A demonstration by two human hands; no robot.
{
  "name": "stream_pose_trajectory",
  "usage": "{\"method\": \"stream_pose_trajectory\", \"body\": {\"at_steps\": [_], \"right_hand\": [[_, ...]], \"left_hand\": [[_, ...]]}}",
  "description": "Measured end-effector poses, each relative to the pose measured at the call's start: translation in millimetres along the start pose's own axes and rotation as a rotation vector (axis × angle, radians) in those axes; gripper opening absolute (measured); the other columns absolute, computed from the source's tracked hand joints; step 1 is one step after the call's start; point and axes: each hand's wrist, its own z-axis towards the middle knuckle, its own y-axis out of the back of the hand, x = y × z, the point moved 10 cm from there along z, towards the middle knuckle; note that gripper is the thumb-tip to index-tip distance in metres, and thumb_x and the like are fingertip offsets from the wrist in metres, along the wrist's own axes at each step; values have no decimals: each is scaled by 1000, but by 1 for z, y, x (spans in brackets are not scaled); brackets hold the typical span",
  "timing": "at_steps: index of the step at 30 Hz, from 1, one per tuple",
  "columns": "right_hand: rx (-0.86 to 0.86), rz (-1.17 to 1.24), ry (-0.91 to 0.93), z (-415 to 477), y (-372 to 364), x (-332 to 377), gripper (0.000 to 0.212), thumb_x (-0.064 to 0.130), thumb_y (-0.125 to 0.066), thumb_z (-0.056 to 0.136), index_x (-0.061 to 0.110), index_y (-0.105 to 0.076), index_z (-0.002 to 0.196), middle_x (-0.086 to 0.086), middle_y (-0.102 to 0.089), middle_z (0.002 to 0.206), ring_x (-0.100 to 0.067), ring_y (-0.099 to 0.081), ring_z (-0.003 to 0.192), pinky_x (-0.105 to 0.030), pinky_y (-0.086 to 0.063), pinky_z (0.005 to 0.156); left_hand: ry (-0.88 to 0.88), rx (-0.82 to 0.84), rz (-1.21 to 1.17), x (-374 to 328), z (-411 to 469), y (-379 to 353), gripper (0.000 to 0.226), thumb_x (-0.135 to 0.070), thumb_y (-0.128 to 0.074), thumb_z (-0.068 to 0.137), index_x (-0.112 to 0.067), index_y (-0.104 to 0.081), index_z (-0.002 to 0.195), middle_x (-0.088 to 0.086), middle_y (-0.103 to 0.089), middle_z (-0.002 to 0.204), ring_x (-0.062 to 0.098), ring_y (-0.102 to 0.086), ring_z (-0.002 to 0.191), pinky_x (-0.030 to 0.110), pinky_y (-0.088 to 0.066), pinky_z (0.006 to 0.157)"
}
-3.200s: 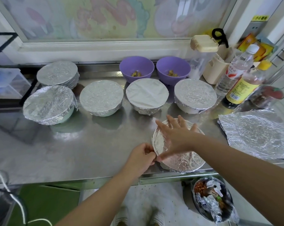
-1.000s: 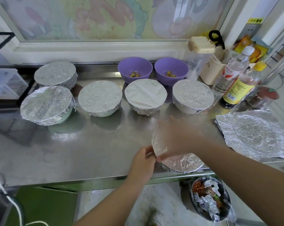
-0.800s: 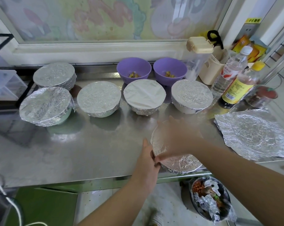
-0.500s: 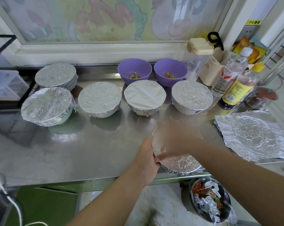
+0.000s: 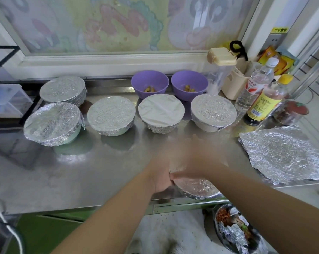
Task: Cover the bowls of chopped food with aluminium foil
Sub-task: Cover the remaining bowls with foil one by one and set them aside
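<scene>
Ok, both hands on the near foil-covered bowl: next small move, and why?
Probably free the right hand and reach for the loose crumpled aluminium foil sheet on the right: the near round foil-covered bowl looks wrapped at its visible rim, while two purple bowls of chopped food stand uncovered at the back.

Daylight comes through a pastel cartoon-filmed window (image 5: pixel 118 24) and white sill (image 5: pixel 109 63) behind a stainless steel counter (image 5: pixel 45 171); speckled floor (image 5: pixel 173 226) lies near.
</scene>
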Motion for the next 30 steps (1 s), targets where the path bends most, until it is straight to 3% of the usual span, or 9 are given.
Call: {"method": "stream_pose_trajectory", "body": {"at_steps": [3, 7, 9, 11, 16, 18, 19, 25, 30], "right_hand": [[-14, 108, -122, 2, 1, -8, 142, 97, -59, 55, 42, 29, 153, -5, 40, 160, -47, 31, 146, -89, -3, 101], [54, 184, -177, 14, 1, -22, 169, 115, -27, 16, 32, 37, 150, -11, 40, 160, -46, 34, 145, -78, 0, 113], [93, 191, -174, 14, 7, -28, 169, 113, -30, 20, 29, 33, 153, -14, 37, 161, -46, 31, 147, -70, 3, 119], [118, 182, -149, 8, 13, -30, 160, 105, -43, 34, 30, 33, 153, -17, 36, 160, -47, 29, 147, -65, 4, 121], [84, -12, 69, 4, 14, -8, 151, 99, -62, 43, 50, 36, 146, 2, 46, 155, -39, 40, 142, -83, 4, 108], [79, -82, 103, 3, 10, -3, 147, 97, -64, 46, 52, 33, 147, 5, 44, 157, -39, 38, 144, -86, 3, 105], [72, -105, 110, 2, 9, -2, 147, 98, -64, 46, 52, 32, 147, 5, 42, 159, -40, 36, 145, -86, 3, 105], [49, -118, 89, 3, 8, -4, 147, 98, -63, 45, 52, 30, 149, 5, 38, 161, -40, 33, 147, -85, 2, 106], [25, -106, 94, 3, 7, -4, 147, 97, -65, 46, 51, 27, 151, 5, 36, 163, -40, 33, 148, -85, 4, 105]], "left_hand": [[34, 2, -144, -10, 16, 9, 65, -60, -33, 100, -19, -41, 150, 10, -54, 146, 31, -61, 121, 39, -50, 94], [-63, -60, -216, -18, 31, 20, 61, -52, -30, 104, -16, -35, 153, 12, -43, 154, 32, -48, 136, 39, -37, 110], [-114, -115, -223, -14, 32, 26, 58, -45, -26, 107, -12, -34, 154, 11, -39, 157, 30, -39, 143, 35, -36, 108], [-128, -149, -336, -8, 33, 31, 52, -42, -30, 107, -12, -43, 148, 12, -53, 146, 31, -50, 134, 37, -42, 103], [-260, -250, -405, -10, 25, 41, 37, -31, -40, 105, -12, -57, 131, 10, -63, 131, 25, -59, 123, 42, -43, 109], [-248, -270, -423, 4, 18, 37, 29, -27, -44, 103, -14, -63, 120, 6, -69, 121, 22, -66, 112, 35, -51, 96], [-227, -253, -427, 14, 16, 31, 31, -27, -45, 102, -12, -67, 118, 7, -72, 117, 24, -68, 109, 35, -53, 91], [-201, -201, -479, 33, 18, 7, 44, -29, -36, 100, -11, -73, 113, 14, -73, 115, 32, -65, 116, 51, -43, 109], [-164, -143, -558, 40, 30, 11, 56, -40, -22, 104, -11, -63, 129, 17, -69, 123, 34, -63, 120, 46, -49, 99]]}}
